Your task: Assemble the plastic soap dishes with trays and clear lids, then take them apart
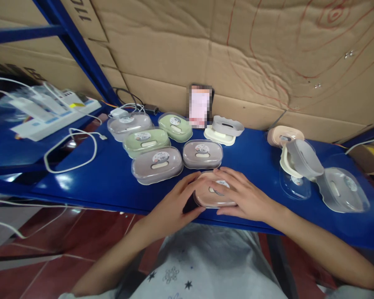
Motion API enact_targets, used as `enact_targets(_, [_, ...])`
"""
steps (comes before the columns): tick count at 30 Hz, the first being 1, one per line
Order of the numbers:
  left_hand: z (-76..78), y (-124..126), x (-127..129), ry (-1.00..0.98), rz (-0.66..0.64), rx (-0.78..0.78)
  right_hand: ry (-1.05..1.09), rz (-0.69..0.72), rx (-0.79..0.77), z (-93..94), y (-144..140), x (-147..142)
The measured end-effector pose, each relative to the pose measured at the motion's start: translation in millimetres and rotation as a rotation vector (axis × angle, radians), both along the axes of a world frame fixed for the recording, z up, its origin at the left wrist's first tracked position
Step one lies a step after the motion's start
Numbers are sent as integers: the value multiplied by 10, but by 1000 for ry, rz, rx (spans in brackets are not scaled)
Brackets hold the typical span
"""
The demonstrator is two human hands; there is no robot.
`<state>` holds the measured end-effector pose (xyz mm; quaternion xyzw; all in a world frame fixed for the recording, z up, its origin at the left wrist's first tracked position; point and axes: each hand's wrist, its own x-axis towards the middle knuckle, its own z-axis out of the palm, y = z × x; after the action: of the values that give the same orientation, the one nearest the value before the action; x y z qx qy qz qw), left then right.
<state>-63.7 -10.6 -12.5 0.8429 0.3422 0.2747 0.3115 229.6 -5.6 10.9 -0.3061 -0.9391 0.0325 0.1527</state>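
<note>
A pink oval soap box with a clear lid lies at the near edge of the blue shelf. My left hand grips its left end with fingers curled around the side. My right hand lies flat across the lid, fingers spread and pressing down on its right half. Just behind stand closed boxes of the same kind: a mauve one and a larger mauve one.
Two green boxes and a grey one stand farther back. To the right lie a white tray with a lid, a peach box and loose clear lids. White cable and power strip at left. Cardboard wall behind.
</note>
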Motion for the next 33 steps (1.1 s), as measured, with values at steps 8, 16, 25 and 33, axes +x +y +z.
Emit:
enact_targets(8, [26, -11, 6, -10, 10, -8, 134, 42, -78, -66, 74, 40])
enact_targets(16, [22, -10, 10, -14, 11, -1, 97, 31, -98, -19, 78, 40])
enact_targets(25, [39, -14, 8, -3, 9, -7, 47, 28, -42, -8, 68, 38])
enact_targets(33, [46, -13, 6, 2, 1, -6, 29, 28, -31, -1, 65, 38])
